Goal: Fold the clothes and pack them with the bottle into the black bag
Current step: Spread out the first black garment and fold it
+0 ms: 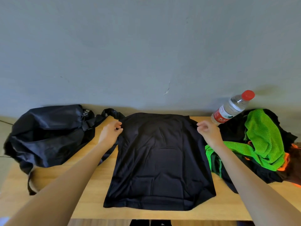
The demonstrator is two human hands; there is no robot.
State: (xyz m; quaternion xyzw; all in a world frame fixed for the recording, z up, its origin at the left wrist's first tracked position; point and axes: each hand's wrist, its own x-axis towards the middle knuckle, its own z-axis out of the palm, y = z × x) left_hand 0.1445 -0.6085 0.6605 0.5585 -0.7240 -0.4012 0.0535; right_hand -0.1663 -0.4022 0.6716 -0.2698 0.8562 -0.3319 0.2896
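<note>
A black shirt [160,162] lies flat in the middle of the wooden table [91,201]. My left hand [110,132] pinches the shirt's far left edge. My right hand [207,132] pinches its far right edge. The black bag [48,136] slumps at the left of the table, its strap trailing toward the shirt. A clear water bottle [231,108] with a red cap and red label leans at the far right, against a heap of clothes.
A pile of green mesh, black and orange clothes [262,141] covers the right end of the table. A grey wall [146,46] rises right behind the table. The table's front edge runs just below the shirt's hem.
</note>
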